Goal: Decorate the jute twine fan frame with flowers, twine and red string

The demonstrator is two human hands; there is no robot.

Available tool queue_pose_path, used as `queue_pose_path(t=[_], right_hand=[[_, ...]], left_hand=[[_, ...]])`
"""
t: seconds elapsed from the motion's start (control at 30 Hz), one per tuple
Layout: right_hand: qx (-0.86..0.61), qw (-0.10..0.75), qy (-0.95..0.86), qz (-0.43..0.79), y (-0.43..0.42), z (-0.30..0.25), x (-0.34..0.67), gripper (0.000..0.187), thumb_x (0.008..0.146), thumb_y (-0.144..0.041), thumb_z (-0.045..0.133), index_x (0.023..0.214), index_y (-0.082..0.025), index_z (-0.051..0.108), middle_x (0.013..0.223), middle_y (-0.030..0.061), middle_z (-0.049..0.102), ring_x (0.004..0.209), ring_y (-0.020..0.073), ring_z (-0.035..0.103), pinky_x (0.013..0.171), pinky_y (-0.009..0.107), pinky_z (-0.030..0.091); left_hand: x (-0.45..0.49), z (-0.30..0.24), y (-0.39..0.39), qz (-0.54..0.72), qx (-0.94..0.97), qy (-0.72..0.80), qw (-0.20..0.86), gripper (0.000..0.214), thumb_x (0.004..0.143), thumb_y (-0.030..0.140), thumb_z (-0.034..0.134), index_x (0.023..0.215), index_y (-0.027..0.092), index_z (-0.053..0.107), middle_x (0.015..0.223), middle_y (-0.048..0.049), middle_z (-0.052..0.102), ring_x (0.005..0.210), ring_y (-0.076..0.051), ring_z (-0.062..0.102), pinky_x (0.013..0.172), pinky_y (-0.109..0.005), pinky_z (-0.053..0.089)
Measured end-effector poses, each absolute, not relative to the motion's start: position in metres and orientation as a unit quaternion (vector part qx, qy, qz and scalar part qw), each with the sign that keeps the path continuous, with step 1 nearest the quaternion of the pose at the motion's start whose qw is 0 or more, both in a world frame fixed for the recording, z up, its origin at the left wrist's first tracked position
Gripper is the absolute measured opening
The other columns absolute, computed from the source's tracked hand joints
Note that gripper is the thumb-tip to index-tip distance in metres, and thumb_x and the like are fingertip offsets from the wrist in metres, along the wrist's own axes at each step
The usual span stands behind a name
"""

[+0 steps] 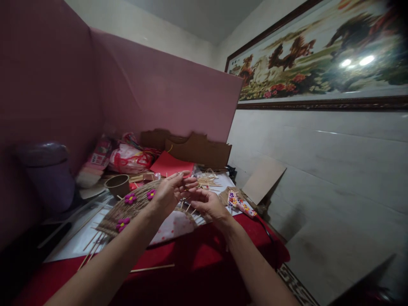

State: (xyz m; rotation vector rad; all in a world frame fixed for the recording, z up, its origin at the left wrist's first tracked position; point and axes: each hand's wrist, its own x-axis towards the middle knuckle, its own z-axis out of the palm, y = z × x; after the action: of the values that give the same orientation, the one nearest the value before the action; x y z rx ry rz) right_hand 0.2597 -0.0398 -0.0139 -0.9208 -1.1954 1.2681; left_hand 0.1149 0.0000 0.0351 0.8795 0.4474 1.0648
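My left hand (172, 190) is raised over a woven fan-shaped straw piece (117, 212) that carries purple felt flowers (130, 198); its fingers are stretched toward my right hand. My right hand (208, 205) is just below and to the right, fingers curled, close to the thin sticks (188, 207) jutting from the straw piece. The fingertips of both hands nearly meet. Whether either hand pinches something small is too dim to make out.
A red cloth (197, 255) covers the near table. A small bowl (117, 185), red paper (172, 165), cardboard pieces (197, 148), bags of material (130, 158) and a patterned glue gun (240, 205) lie around. A dark pot (47, 174) stands at left. Pink partition behind.
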Motion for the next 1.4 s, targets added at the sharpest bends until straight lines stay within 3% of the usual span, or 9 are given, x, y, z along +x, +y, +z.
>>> queue_pose_path(t=[0.23, 0.4, 0.67, 0.87, 1.07, 1.4], right_hand=[[-0.439, 0.505, -0.563, 0.486, -0.046, -0.003, 0.292, 0.033, 0.062, -0.026, 0.078, 0.092, -0.016, 0.070, 0.064, -0.0028, 0.064, 0.047, 0.0059, 0.044, 0.042, 0.018, 0.029], [-0.530, 0.473, -0.597, 0.373, -0.040, 0.002, 0.327, 0.021, 0.062, -0.028, 0.071, 0.079, -0.015, 0.072, 0.062, -0.0012, 0.063, 0.048, 0.0078, 0.044, 0.044, 0.020, 0.032], [-0.595, 0.508, -0.564, 0.263, -0.029, -0.025, 0.349, 0.006, 0.059, -0.017, 0.064, 0.064, -0.019, 0.068, 0.058, -0.0023, 0.061, 0.058, 0.0129, 0.050, 0.054, 0.024, 0.038], [-0.599, 0.507, -0.541, 0.303, -0.027, -0.040, 0.353, 0.004, 0.062, -0.018, 0.065, 0.066, -0.020, 0.066, 0.053, -0.0038, 0.059, 0.052, 0.0115, 0.051, 0.051, 0.023, 0.039], [-0.589, 0.503, -0.517, 0.365, -0.022, -0.045, 0.350, 0.014, 0.061, -0.019, 0.064, 0.075, -0.017, 0.066, 0.053, -0.0041, 0.060, 0.047, 0.0107, 0.052, 0.046, 0.021, 0.039], [-0.564, 0.521, -0.506, 0.393, -0.018, -0.047, 0.337, 0.014, 0.062, -0.025, 0.065, 0.071, -0.015, 0.067, 0.057, -0.0034, 0.057, 0.049, 0.0081, 0.044, 0.046, 0.019, 0.032]], left_hand=[[0.134, 0.029, -0.001, 0.469, 0.402, 0.179, 0.766, 0.017, 0.089, 0.017, 0.047, 0.097, 0.008, 0.059, 0.081, -0.0162, 0.071, 0.078, -0.022, 0.070, 0.074, -0.035, 0.057], [0.150, 0.026, -0.006, 0.449, 0.406, 0.183, 0.775, 0.017, 0.090, 0.017, 0.046, 0.098, 0.008, 0.058, 0.080, -0.0167, 0.071, 0.074, -0.022, 0.071, 0.070, -0.034, 0.057], [0.158, 0.016, -0.008, 0.438, 0.401, 0.196, 0.780, 0.015, 0.088, 0.016, 0.049, 0.098, 0.008, 0.057, 0.080, -0.0168, 0.071, 0.070, -0.022, 0.071, 0.071, -0.036, 0.057], [0.163, 0.017, -0.008, 0.436, 0.397, 0.208, 0.780, 0.015, 0.089, 0.017, 0.048, 0.097, 0.008, 0.057, 0.080, -0.0173, 0.071, 0.072, -0.023, 0.071, 0.069, -0.035, 0.058], [0.161, 0.016, -0.008, 0.438, 0.398, 0.205, 0.780, 0.016, 0.089, 0.018, 0.050, 0.098, 0.008, 0.057, 0.080, -0.0168, 0.071, 0.072, -0.022, 0.071, 0.069, -0.034, 0.058], [0.151, 0.007, -0.003, 0.466, 0.401, 0.203, 0.762, 0.018, 0.090, 0.018, 0.046, 0.098, 0.007, 0.058, 0.079, -0.0161, 0.071, 0.074, -0.022, 0.071, 0.074, -0.036, 0.057]])
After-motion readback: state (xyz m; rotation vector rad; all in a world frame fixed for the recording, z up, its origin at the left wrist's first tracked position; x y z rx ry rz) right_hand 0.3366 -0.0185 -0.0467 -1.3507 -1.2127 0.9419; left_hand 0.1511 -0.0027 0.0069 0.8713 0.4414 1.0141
